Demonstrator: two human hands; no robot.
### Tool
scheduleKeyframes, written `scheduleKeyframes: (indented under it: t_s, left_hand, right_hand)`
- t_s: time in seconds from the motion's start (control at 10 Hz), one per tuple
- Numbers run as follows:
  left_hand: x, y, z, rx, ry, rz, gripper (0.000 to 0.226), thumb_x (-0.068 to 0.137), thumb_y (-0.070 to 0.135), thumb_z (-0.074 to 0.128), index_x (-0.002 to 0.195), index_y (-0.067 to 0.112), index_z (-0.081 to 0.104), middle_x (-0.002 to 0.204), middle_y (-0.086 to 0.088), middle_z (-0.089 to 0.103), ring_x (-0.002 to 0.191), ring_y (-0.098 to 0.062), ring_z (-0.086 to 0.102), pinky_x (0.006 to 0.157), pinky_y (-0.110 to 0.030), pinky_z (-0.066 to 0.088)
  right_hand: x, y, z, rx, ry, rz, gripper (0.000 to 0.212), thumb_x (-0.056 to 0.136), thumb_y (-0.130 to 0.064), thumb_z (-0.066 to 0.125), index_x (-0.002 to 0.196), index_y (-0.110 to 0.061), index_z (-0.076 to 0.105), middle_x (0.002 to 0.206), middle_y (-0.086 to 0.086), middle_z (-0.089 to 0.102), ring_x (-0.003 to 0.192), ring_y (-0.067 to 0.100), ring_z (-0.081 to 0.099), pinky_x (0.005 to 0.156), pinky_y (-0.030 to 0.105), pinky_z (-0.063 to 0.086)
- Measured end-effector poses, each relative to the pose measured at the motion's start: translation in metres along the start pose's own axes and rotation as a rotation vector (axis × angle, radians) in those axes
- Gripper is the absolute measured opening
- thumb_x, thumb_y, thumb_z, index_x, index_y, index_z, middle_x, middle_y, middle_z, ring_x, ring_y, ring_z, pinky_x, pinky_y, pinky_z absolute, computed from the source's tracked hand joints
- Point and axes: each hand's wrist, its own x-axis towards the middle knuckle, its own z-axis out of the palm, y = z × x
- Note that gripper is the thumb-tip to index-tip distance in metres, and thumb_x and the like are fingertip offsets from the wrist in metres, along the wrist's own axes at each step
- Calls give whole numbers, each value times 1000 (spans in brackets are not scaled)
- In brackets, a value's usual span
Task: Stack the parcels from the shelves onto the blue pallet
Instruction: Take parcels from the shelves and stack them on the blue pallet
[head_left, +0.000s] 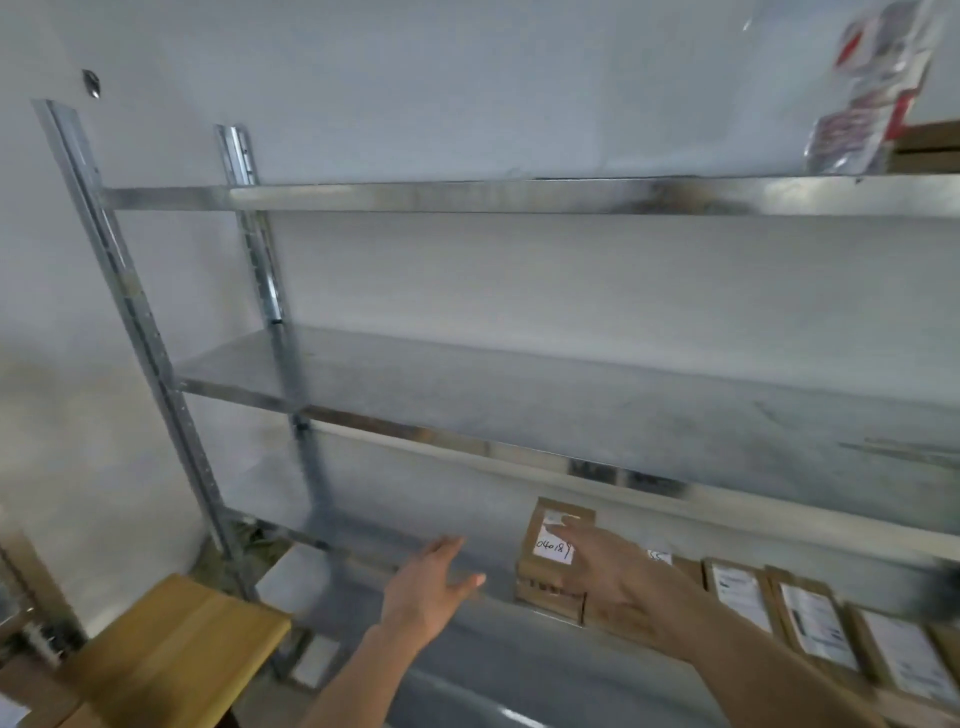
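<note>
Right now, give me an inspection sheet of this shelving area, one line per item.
Surface: metal shelf rack; the middle shelf shows bare metal.
Job's things: upright cardboard parcel with a handwritten white label, first in a row of labelled parcels on the lower shelf; the blue pallet is not in view.
Clutter: clear plastic packet with red print and a brown box on the top shelf at right.
Grippers: left hand open, held apart from the parcel; right hand reaches the parcel's label with straight fingers, no grip yet.
Cables: nothing seen.
Surroundings: white wall; wooden board at lower left.
</note>
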Motion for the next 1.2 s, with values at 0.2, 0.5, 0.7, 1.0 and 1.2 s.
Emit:
scheduleKeyframes:
  t_s: [0.2, 0.5, 0.7, 1.0, 1.2]
  left_hand:
    - [22, 43, 45, -9, -77, 54, 71, 90, 63, 55, 152, 35, 35, 160, 8, 31, 146, -10, 30, 116, -30, 30]
    - [85, 38, 94, -93, -170, 123, 71, 87, 68, 53, 149, 36, 39, 156, 9, 39, 142, -12, 38, 115, -30, 33]
    - [134, 13, 125, -143, -227, 153, 62, 92, 53, 59, 149, 34, 41, 151, 8, 44, 139, -13, 41, 115, -32, 34]
    - [198, -12, 182, -121, -316, 167, 74, 82, 71, 44, 149, 39, 38, 149, 5, 46, 134, -20, 48, 105, -39, 45]
    - [215, -18, 202, -179, -299, 179, 65, 90, 50, 64, 148, 31, 42, 145, 8, 48, 127, -15, 51, 98, -28, 45]
  right_hand:
    - [-23, 64, 0, 30, -1, 51, 72, 96, -39, 65, 159, -33, 31, 162, -12, 29, 149, 19, 33, 120, 38, 31]
    - [17, 103, 28, 165, 1, 183, 71, 91, -38, 67, 155, -36, 35, 162, -7, 33, 149, 23, 33, 121, 43, 28]
    - [68, 103, 46, 148, -97, 263, 47, 100, -23, 59, 146, -12, 50, 147, 14, 52, 135, 33, 49, 109, 39, 40]
    - [138, 117, 92, 193, -54, 266, 69, 91, -24, 64, 153, -41, 37, 154, -6, 47, 127, 19, 58, 89, 33, 57]
    - [157, 127, 112, 185, -25, 287, 76, 92, -38, 68, 158, -35, 29, 162, -10, 32, 131, 21, 54, 93, 37, 54]
